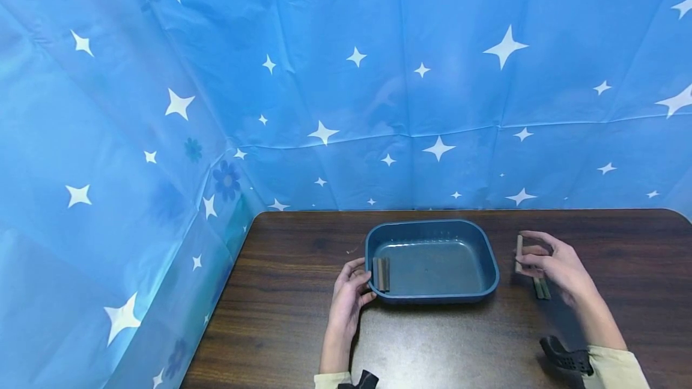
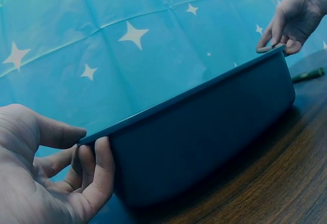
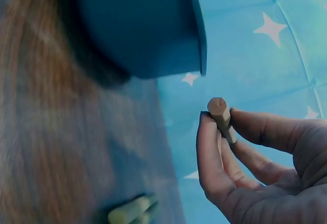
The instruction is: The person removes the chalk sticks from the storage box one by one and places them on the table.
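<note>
A blue rectangular basin [image 1: 440, 266] stands on the table, and several short grey-brown sticks [image 1: 381, 275] lie side by side at its left end. My left hand [image 1: 347, 296] grips the basin's left rim, thumb on top and fingers curled beneath, as the left wrist view shows. To the right of the basin, my right hand [image 1: 561, 264] pinches a short tan six-sided stick [image 3: 219, 113] between thumb and fingers, raised above the table. Under that hand lie dark green sticks [image 1: 541, 289], partly hidden by it in the head view.
The dark wood-grain table [image 1: 286, 293] ends at a back edge behind the basin. Blue sheeting [image 1: 373, 95] with white stars hangs behind and along the left side. A black strap [image 1: 567, 358] sits at my right wrist.
</note>
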